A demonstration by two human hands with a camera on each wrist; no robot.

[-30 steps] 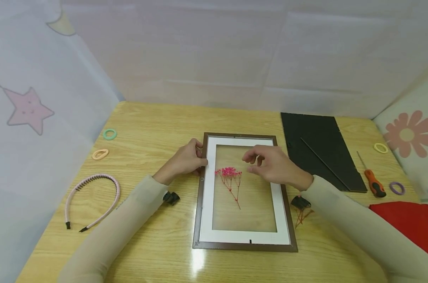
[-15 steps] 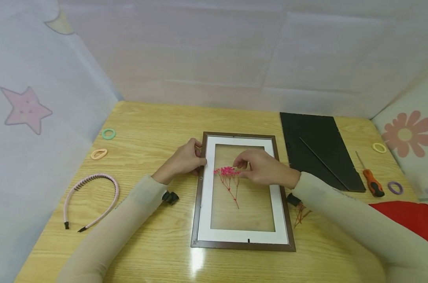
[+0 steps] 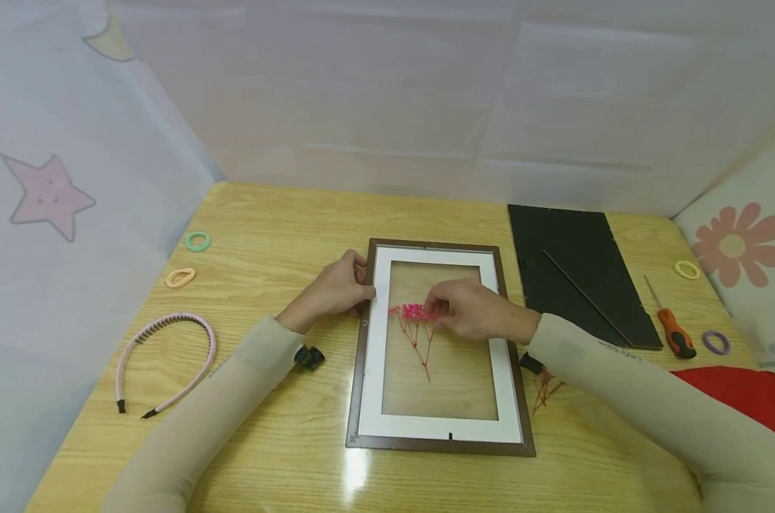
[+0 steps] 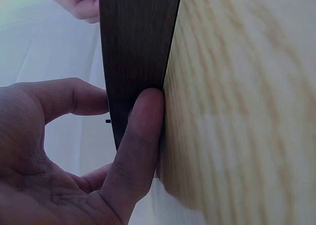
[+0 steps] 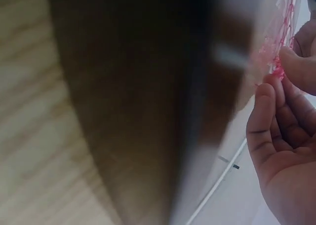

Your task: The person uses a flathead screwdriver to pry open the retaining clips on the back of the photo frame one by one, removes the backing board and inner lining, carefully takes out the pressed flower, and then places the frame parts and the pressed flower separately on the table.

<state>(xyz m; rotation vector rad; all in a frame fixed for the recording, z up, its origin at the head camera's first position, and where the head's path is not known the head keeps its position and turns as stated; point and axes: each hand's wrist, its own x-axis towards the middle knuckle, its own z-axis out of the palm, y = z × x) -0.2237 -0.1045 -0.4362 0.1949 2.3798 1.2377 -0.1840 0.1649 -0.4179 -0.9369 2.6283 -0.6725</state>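
A brown picture frame (image 3: pixel 439 443) with a white mat (image 3: pixel 509 425) lies flat on the wooden table. My left hand (image 3: pixel 336 285) holds the frame's left side between thumb and fingers; the left wrist view shows the grip against the dark edge (image 4: pixel 138 42). Over the glass, my right hand (image 3: pixel 467 308) pinches the right part of a dried pink flower sprig's blossoms (image 3: pixel 409 312), its thin stem pointing toward me. In the right wrist view, the thumb and fingertips meet at the pink blossoms (image 5: pixel 278 70), and the fingers partly hide them.
Right of the frame lie a black backing board (image 3: pixel 557 242) with a thin rod, an orange screwdriver (image 3: pixel 676 331), red cloth (image 3: pixel 740 392) and reddish stems (image 3: pixel 543 392) under the right forearm. A pink headband (image 3: pixel 121 363) and hair ties (image 3: pixel 198 241) are at left.
My right hand has come down and leftward from above the glass onto the blossoms and now pinches them. The sprig's stem end has shifted slightly. My left hand stays on the frame.
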